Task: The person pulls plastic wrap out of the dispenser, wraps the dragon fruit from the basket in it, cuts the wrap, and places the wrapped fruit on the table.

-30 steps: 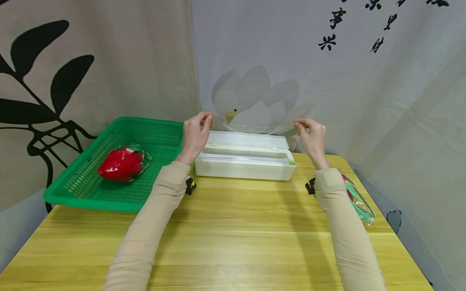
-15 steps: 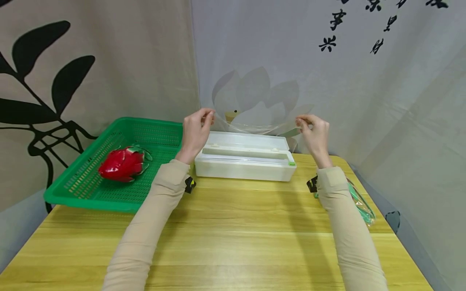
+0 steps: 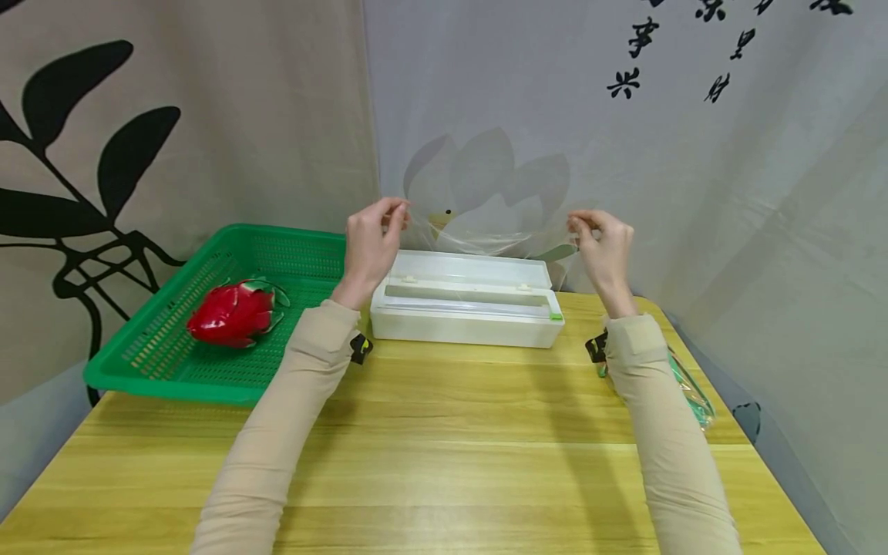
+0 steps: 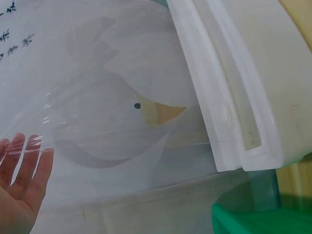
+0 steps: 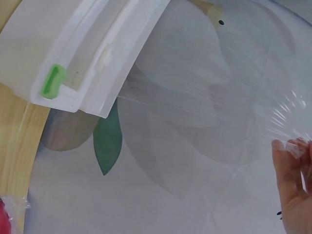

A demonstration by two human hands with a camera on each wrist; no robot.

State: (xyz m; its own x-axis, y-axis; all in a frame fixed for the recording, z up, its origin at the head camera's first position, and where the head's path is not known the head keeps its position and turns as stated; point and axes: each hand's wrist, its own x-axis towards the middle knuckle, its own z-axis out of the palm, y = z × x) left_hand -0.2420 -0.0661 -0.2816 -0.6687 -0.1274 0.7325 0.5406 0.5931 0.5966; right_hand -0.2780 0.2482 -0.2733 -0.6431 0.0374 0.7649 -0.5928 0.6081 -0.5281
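A sheet of clear plastic wrap [image 3: 486, 243] hangs in a sagging curve between my two raised hands. My left hand [image 3: 373, 245] pinches one corner between thumb and fingers; in the left wrist view, creases run out from the fingertips [image 4: 34, 141]. The opposite corner is pinched by my right hand [image 3: 603, 250], where the film [image 5: 287, 117] gathers into fine folds. Below and between the hands stands a white wrap dispenser box [image 3: 468, 327], its lid [image 3: 472, 270] raised at the back. A small green slider [image 3: 556, 317] sits at the box's right end.
At left, a green basket [image 3: 173, 391] holds a shiny red dragon fruit [image 3: 232, 314] in clear wrapping. A wrapped red and green item [image 3: 694, 393] lies at the table's right edge, partly behind the right sleeve. A printed curtain [image 3: 486, 77] hangs behind the wooden table [image 3: 451, 462].
Both hands have risen slightly, the right one also shifting a little to the right. The wrap between them has moved with them; box and basket stay put.
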